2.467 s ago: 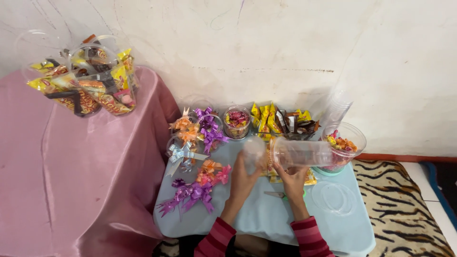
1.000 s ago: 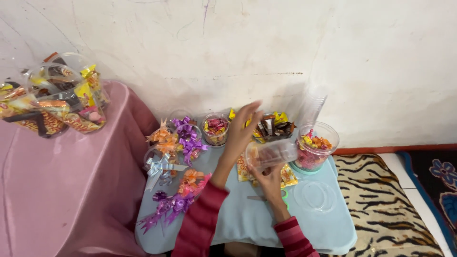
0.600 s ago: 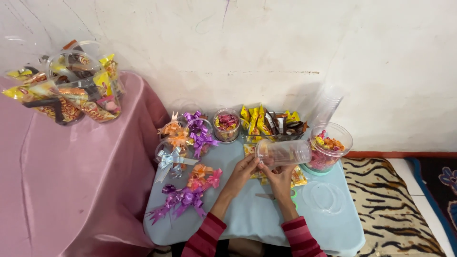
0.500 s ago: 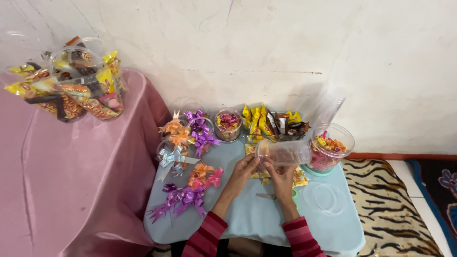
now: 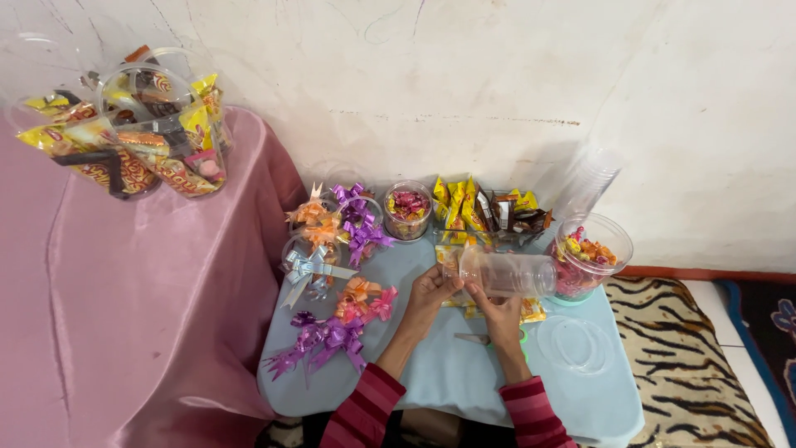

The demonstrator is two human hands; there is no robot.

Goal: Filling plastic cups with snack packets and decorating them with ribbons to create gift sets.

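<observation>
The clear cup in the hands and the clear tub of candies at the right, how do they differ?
The clear cup lies on its side, held by the left hand and right hand; the candy tub stands upright on the blue table. The cup looks empty and narrow; the tub is wide and full of candies. Both are transparent plastic.

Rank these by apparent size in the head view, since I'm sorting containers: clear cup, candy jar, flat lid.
1. Clear cup, held sideways by both hands.
2. Flat lid and candy jar: too alike to rank.
</observation>
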